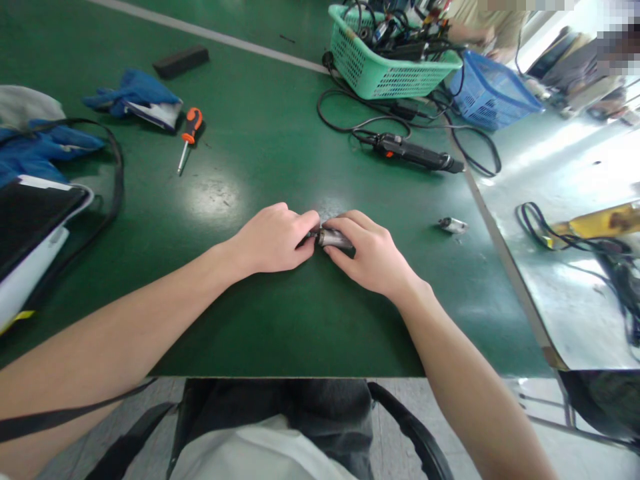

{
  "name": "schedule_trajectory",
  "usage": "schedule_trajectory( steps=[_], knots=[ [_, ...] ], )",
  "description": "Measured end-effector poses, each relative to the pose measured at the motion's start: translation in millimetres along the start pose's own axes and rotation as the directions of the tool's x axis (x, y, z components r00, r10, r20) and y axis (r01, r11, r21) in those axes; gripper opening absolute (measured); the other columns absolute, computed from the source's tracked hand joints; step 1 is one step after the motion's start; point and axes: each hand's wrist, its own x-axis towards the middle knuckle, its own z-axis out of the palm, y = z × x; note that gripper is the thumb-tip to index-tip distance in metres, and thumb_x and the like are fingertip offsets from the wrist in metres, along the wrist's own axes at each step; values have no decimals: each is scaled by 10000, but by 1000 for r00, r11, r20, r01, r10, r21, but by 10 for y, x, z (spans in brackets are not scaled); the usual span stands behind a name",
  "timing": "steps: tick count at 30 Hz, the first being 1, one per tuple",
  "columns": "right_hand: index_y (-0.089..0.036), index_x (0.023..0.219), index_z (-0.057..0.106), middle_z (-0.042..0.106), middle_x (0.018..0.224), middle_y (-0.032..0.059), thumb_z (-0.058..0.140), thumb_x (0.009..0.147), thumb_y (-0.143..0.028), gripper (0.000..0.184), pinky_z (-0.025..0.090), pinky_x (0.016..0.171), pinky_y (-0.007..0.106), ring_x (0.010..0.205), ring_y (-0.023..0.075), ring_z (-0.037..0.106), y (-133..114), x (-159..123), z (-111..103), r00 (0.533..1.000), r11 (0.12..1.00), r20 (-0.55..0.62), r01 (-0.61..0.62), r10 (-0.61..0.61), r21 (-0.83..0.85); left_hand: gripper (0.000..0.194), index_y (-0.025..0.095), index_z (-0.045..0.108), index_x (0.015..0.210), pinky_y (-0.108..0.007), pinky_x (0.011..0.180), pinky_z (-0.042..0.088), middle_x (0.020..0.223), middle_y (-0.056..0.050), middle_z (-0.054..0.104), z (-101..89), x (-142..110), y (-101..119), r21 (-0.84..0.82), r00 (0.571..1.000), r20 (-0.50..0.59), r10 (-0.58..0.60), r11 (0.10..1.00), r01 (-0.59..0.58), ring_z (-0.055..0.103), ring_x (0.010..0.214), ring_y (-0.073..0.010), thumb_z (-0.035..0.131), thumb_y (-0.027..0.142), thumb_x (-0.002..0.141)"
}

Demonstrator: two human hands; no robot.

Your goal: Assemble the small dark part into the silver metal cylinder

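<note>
Green desk [260, 320] gives me room between the hands and the near edge, and on the far side up to the orange-handled screwdriver [191, 133] at left and the black power driver [415, 153] at right. Mid-desk, I see the right hand [367, 248] curled around a metal cylinder [335, 239], the left hand [280, 240] nearly closed, pinching a dark piece at its left end that the fingers mostly hide. The black-topped device [35, 220] at left is cut off, and I can't sort out the green basket's [390, 79] tangled contents.
</note>
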Motion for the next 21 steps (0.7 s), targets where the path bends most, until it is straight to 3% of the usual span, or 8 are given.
schedule_trajectory(
  steps=[21],
  knots=[
    [-250, 1221, 628, 667, 1137, 84, 629, 922, -182, 307, 553, 911, 421, 1045, 275, 652, 7, -7, -5, 1000, 1000, 7, -7, 8, -13, 199, 178, 631, 982, -364, 727, 474, 755, -48, 711, 5, -10, -2, 11, 999, -32, -29, 1000, 30, 668, 689, -222, 476, 302, 964]
  ],
)
